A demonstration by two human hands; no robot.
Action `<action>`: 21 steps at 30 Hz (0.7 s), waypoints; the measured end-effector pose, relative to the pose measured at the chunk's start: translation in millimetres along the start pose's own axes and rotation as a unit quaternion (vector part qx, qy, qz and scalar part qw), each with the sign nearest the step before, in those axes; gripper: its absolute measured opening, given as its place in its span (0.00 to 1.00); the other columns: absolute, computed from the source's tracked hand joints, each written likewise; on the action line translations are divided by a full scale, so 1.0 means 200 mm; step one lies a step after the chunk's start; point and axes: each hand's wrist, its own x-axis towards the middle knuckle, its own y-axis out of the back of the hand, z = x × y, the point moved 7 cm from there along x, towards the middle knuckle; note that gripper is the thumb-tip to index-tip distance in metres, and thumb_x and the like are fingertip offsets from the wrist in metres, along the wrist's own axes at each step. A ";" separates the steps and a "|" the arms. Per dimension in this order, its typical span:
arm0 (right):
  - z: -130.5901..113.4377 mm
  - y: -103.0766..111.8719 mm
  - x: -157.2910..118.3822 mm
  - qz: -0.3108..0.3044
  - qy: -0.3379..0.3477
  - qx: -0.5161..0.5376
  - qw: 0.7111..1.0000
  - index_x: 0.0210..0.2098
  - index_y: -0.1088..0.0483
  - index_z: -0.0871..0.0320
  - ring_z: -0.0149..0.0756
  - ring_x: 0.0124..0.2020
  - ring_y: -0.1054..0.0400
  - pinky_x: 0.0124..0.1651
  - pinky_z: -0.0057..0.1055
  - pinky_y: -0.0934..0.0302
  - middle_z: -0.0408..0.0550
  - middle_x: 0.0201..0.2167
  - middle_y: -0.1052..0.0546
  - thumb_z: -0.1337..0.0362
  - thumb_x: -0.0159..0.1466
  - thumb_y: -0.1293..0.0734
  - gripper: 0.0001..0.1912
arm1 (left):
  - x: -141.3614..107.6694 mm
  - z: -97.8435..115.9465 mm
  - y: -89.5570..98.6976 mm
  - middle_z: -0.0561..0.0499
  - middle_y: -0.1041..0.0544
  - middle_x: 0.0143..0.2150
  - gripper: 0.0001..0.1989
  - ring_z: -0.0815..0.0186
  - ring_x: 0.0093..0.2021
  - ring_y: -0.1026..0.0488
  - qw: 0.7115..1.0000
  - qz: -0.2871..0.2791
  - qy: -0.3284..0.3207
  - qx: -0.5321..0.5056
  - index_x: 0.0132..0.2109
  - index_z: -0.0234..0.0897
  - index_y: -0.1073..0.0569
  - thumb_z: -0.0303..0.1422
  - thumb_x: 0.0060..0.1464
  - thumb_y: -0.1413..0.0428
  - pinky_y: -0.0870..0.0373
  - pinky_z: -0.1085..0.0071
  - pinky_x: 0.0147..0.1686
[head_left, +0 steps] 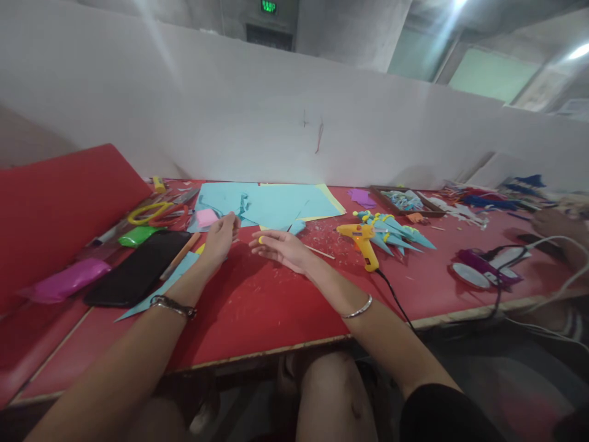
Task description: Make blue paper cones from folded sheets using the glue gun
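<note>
My right hand (285,250) is over the middle of the red table, its fingers loosely bent and stretched to the left. A small yellow ball (261,240) rests at its fingers. Close by on the left, my left hand (221,238) has its fingers curled together; whatever may be in them is hidden. Beside that hand lies a pink block (207,217). Behind both hands are light blue paper sheets (271,205) with yellow paper under them. A yellow glue gun (361,240) lies right of my right hand, next to blue paper cones (396,234) with yellow trim.
On the left are a black phone (138,270), a pink packet (71,280), a green packet (138,236) and yellow-handled scissors (150,213). A tray (407,201) of scraps stands at the back right. Another person's hand (559,227) is at far right, near a purple device (488,268) and cables.
</note>
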 end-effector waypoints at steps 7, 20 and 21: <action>0.01 0.06 0.01 0.076 -0.009 -0.038 0.996 0.25 0.32 0.58 0.19 0.18 0.40 0.21 0.19 0.45 0.37 0.18 0.30 0.64 0.50 0.30 0.07 | 0.01 -0.03 0.00 0.60 0.50 0.14 0.15 0.75 0.14 0.53 0.999 -0.010 0.022 -0.022 0.21 0.37 0.40 0.37 0.52 0.55 0.54 0.77 0.14; 0.00 0.06 0.00 0.100 0.002 -0.049 0.994 0.25 0.37 0.59 0.20 0.19 0.37 0.22 0.18 0.44 0.36 0.19 0.30 0.67 0.48 0.29 0.11 | 0.01 -0.03 0.00 0.60 0.51 0.15 0.15 0.75 0.14 0.54 1.000 -0.014 0.014 -0.024 0.20 0.37 0.40 0.37 0.52 0.55 0.56 0.77 0.14; 0.00 0.05 0.00 0.095 -0.002 -0.038 0.995 0.26 0.38 0.59 0.22 0.22 0.34 0.24 0.19 0.42 0.36 0.21 0.29 0.69 0.48 0.29 0.12 | 0.01 -0.03 0.00 0.60 0.51 0.15 0.15 0.75 0.14 0.54 1.000 -0.014 0.012 -0.021 0.20 0.37 0.40 0.37 0.52 0.55 0.56 0.76 0.14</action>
